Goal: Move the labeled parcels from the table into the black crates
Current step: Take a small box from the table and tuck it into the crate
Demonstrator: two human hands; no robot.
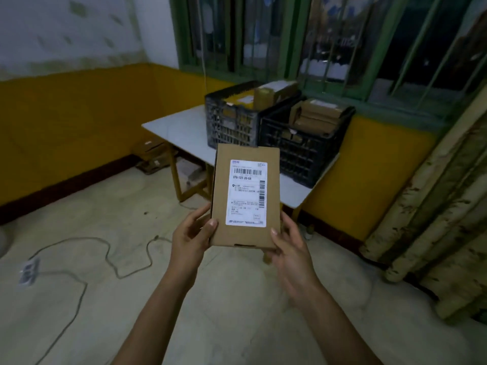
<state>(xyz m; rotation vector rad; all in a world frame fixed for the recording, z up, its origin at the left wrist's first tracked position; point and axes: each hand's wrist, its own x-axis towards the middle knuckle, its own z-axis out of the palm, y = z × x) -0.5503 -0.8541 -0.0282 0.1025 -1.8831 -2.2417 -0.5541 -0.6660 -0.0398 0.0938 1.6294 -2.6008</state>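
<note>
Gripping the labelled parcel (pixel 245 196) only at its lower corners, the left hand (pixel 191 237) and right hand (pixel 290 246) had fingers (pixel 197 214) curled round its edges, thumbs pressed on the label face. Held so low, it could tip forward or slip. Beyond the fingertips two black crates (pixel 300 154) stood on a white table (pixel 174 127), both heaped with parcels (pixel 316 114), so a careless drop might slide off. Below the fingers a cable (pixel 113 262) trailed over pale floor; a green-framed window (pixel 329 35) rose beyond.
</note>
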